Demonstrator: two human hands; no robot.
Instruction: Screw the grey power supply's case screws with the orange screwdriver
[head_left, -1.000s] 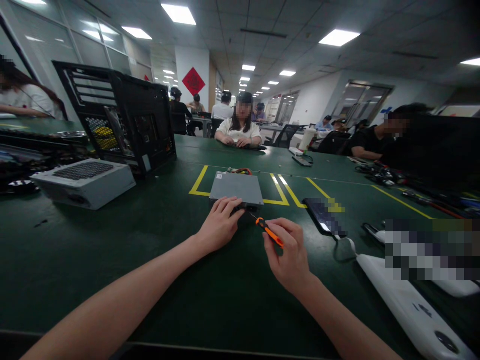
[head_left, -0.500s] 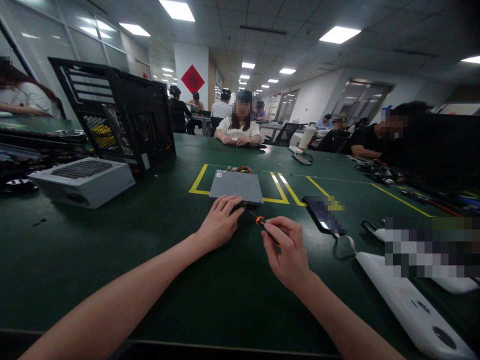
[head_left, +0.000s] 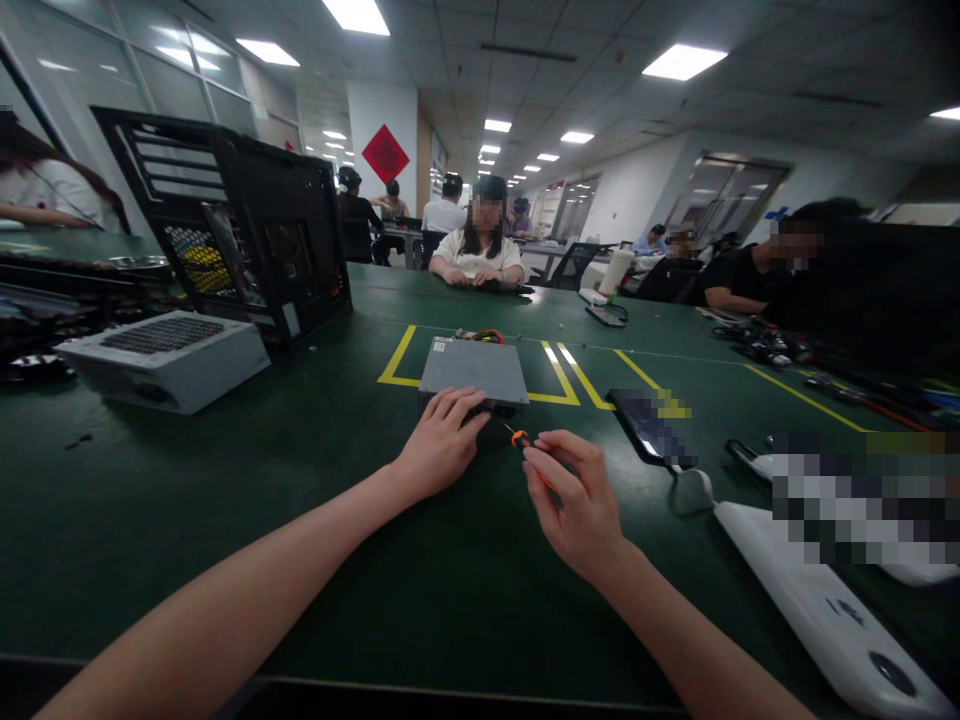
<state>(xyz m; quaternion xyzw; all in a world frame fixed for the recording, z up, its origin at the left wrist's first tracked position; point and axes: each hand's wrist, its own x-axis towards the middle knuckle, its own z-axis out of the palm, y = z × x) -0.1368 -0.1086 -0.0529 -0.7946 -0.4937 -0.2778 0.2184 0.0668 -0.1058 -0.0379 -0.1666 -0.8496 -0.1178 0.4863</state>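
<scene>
A grey metal box [head_left: 474, 371] with coloured wires at its back lies on the green table [head_left: 315, 590], inside yellow tape lines. My left hand [head_left: 444, 440] rests on the box's front edge, its fingers over the top and front face, steadying or gripping it. My right hand [head_left: 576, 492] is closed round the handle of a screwdriver [head_left: 520, 439] with an orange and black handle. The shaft points up and left at the front face of the box, close to my left fingertips. Whether its tip touches the box is too small to tell.
At the left stand a black computer case [head_left: 281, 240] and a second grey box [head_left: 165, 360]. To the right lie a phone [head_left: 646, 428] and a white device [head_left: 825, 600]. A person [head_left: 480, 255] sits across the table; cables [head_left: 772, 345] lie far right.
The fingers of my right hand have shifted slightly on the screwdriver handle. My left hand and the box have not visibly moved.
</scene>
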